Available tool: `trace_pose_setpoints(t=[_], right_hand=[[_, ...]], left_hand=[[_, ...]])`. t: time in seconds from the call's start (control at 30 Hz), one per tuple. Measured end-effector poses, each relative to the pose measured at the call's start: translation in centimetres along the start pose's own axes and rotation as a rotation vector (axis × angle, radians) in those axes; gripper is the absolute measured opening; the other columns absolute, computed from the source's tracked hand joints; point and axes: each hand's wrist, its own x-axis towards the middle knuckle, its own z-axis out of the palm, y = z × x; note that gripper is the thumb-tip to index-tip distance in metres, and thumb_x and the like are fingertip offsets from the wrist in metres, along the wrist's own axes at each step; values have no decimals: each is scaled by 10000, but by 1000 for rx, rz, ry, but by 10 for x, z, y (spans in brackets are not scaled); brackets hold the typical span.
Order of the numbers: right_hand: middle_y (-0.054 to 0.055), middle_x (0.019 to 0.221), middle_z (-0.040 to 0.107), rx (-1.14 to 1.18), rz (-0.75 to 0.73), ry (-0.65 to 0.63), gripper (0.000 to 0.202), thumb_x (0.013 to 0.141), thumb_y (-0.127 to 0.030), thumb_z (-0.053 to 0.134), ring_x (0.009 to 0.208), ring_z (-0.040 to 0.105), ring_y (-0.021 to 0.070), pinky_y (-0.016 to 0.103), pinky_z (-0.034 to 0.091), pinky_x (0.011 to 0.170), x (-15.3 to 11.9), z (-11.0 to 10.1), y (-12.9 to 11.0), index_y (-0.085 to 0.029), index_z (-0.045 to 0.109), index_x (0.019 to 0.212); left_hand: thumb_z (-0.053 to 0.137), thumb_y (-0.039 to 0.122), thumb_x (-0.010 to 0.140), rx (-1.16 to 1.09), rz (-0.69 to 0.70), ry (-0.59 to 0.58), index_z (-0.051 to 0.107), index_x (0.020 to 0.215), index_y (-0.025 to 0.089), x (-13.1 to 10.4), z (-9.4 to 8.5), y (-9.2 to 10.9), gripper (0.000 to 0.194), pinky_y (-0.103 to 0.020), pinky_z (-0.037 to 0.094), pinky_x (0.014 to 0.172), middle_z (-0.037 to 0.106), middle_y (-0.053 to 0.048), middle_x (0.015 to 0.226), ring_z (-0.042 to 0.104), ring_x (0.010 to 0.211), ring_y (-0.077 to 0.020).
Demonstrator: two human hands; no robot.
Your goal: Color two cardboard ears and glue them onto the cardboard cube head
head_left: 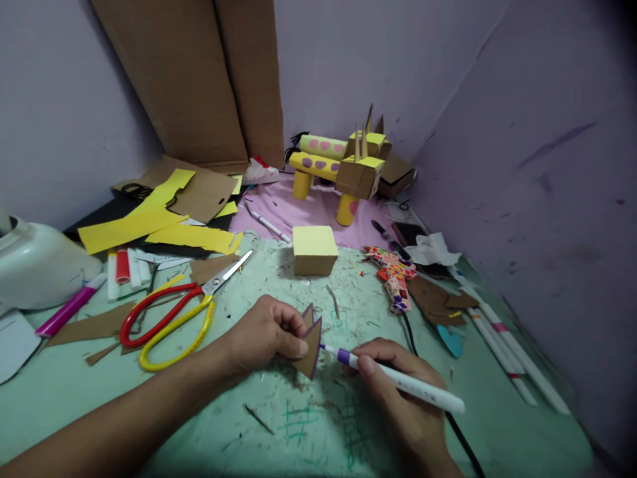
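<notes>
Pinched between thumb and fingers of my left hand [271, 335] are cardboard triangles [309, 348] with purple-marked edges. My right hand [398, 385] grips a white marker [415, 385] with a purple collar, its tip at the right edge of the front triangle. Behind them stands a small cardboard box [314, 251] with a pale yellow top. Red-and-yellow-handled scissors [186, 309] lie left of my left hand, blades pointing up and right. A patterned glue gun [395, 275] rests beyond my right hand.
Yellow paper strips [149, 212] and cardboard [199, 189] lie at the back left, near a white container [40, 262]. Yellow tube animals with box heads [359, 178] stand at the back. Cardboard scraps [438, 299] and white markers [502, 345] are on the right.
</notes>
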Motion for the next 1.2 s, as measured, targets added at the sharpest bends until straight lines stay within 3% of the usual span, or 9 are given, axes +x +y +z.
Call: trace_pose_setpoints(t=[0.5,0.83,1.2], right_hand=[[10,637,703,36,-32,49,123,762,-318,615,548,617,152,216,460,481,3,3,1,-236,706,752],[10,508,630,-29,-93,3,207,736,-319,597,468,543,147,231,382,433,-1,0,2,-207,660,574],[22,606,700,18,-71,59,137,753,-304,616,517,622,158,222,467,455,5,3,0,-210,704,708]], left_hand=[[652,160,427,35,-5,-26,564,473,134,0,-1,-1,103,-231,266,461,507,36,422,399,423,-71],[650,163,429,21,6,-28,568,468,136,1,-1,-1,96,-232,258,459,513,35,423,401,420,-66],[637,169,455,100,4,-73,565,482,143,0,-2,-1,81,-239,257,463,496,44,429,396,430,-72]])
